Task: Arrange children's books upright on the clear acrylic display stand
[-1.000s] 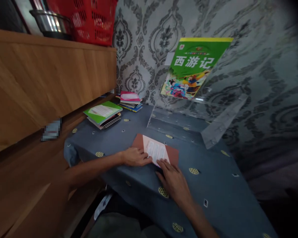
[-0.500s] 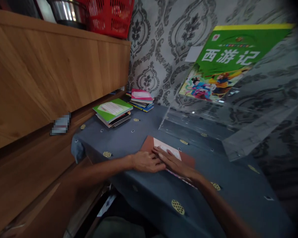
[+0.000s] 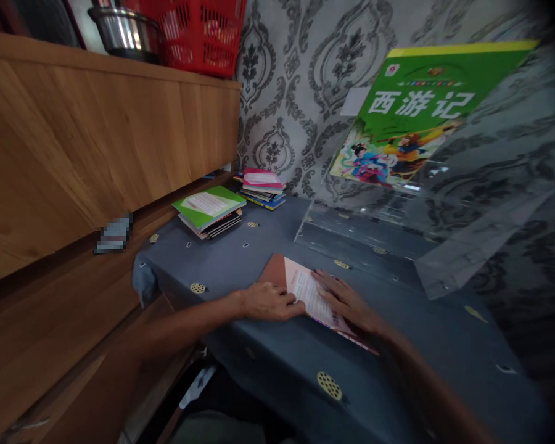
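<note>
The left hand [image 3: 269, 301] curled on the booklet [image 3: 305, 291], its grip unclear; the right hand [image 3: 348, 303] lay flat. The booklet seemed light, bendy, best lifted by its edges.

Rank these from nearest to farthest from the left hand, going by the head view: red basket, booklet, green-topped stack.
From the left hand:
1. Booklet: touching the hand, reaching out to its right.
2. Green-topped stack: beyond the hand, to its left, on the table.
3. Red basket: farthest, up on the cabinet.
</note>
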Action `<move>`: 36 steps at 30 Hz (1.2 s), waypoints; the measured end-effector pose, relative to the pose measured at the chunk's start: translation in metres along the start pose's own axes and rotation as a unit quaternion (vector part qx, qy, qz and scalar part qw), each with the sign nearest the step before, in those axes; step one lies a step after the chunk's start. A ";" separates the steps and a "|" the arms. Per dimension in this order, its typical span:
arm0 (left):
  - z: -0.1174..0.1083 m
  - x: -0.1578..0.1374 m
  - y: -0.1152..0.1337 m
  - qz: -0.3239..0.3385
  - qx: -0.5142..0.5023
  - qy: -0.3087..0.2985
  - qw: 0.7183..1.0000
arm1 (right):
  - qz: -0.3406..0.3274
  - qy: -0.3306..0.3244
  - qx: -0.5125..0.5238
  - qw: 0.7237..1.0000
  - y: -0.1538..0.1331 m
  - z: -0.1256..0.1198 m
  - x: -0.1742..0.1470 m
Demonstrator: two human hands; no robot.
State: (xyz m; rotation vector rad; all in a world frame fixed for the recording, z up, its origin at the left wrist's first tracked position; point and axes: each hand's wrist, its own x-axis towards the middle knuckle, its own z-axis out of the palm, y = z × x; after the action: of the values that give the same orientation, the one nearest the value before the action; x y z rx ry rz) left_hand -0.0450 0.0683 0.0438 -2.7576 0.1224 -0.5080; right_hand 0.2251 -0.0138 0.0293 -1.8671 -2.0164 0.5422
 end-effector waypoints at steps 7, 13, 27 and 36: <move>-0.006 -0.002 -0.002 -0.030 -0.027 -0.024 0.999 | 0.042 0.071 0.079 0.993 0.006 -0.009 -0.052; -0.007 -0.011 -0.005 -0.118 -0.150 -0.046 0.981 | 0.124 0.148 0.181 0.964 -0.017 -0.015 -0.088; -0.025 0.028 -0.005 -0.379 -0.447 0.149 0.796 | 0.067 0.355 0.524 0.771 -0.009 -0.016 -0.097; -0.019 0.060 -0.010 -0.505 -0.652 0.249 0.507 | 0.030 0.197 0.538 0.819 -0.037 -0.002 -0.070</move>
State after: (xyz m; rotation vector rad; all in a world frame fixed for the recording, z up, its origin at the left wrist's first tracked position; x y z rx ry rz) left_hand 0.0038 0.0635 0.0841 -3.4523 -1.8519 -2.3189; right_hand 0.1997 -0.0857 0.0501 -1.1589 -0.9758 0.9485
